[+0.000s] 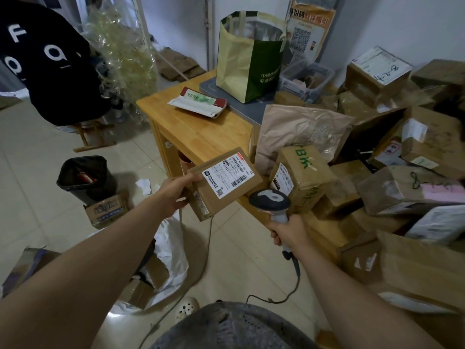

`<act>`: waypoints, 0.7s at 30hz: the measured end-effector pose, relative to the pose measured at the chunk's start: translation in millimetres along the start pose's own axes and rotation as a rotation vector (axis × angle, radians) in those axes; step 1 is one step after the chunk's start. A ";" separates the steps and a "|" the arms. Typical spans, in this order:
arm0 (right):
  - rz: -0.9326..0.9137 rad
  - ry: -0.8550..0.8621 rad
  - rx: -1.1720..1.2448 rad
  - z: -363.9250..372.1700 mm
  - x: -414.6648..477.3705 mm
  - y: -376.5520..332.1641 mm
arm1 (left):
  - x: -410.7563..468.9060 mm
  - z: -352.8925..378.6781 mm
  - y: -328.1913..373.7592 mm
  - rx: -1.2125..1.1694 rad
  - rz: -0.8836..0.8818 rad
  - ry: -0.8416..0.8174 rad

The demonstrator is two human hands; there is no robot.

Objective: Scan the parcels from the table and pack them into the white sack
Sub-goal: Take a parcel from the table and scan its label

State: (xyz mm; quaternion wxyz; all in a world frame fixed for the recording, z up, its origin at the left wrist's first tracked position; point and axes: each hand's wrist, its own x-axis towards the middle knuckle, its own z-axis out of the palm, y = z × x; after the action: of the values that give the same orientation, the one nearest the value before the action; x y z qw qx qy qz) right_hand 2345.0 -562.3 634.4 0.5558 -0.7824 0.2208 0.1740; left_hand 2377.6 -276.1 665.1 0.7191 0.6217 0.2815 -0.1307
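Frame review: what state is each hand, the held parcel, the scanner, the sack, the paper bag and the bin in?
Left hand: grips the parcel's edge.
Parcel: held in the air, label up.
Right hand: grips the scanner's handle.
Scanner: held, head next to the parcel.
White sack: on the floor, mouth open, boxes inside.
Green paper bag: upright, top open.
Black bin: upright, lidless, litter inside.

Dim, flat indoor light with soft shadows; wide-angle bending at the edges, right-hand boxes smeared and blurry.
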 end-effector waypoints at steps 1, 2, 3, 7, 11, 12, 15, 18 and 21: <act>-0.010 -0.004 0.013 0.6 -0.9 -1.0 | -0.1 -2.6 -0.1 0.001 0.003 0.003; -0.019 -0.011 0.017 1.4 -1.8 -2.1 | -0.4 -5.9 -0.4 0.000 0.006 0.008; -0.028 -0.018 0.016 2.9 -2.9 -3.3 | -0.3 -9.6 -1.1 -0.006 0.010 0.018; -0.086 -0.090 0.045 18.0 -9.5 -14.4 | -4.1 -26.0 -5.5 -0.036 0.027 0.057; -0.153 -0.188 0.032 44.5 -15.5 -30.7 | -13.4 -48.8 -15.1 -0.091 0.019 0.116; -0.152 -0.214 0.020 52.8 -15.9 -33.8 | -15.6 -56.7 -19.3 -0.111 0.009 0.146; -0.118 -0.293 -0.024 82.5 -14.0 -39.6 | -22.4 -84.0 -36.8 -0.188 -0.036 0.256; -0.076 -0.333 -0.079 119.5 -8.9 -39.1 | -24.8 -115.5 -62.5 -0.261 -0.105 0.393; -0.029 -0.357 -0.131 160.9 -1.3 -32.2 | -24.5 -148.7 -95.1 -0.324 -0.177 0.509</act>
State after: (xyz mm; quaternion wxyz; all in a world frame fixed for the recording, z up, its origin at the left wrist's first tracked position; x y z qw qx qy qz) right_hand 2356.9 -400.6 608.8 0.5363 -0.7768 0.0956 0.3160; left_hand 2270.7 -154.4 590.8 0.7011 0.4848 0.5226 0.0135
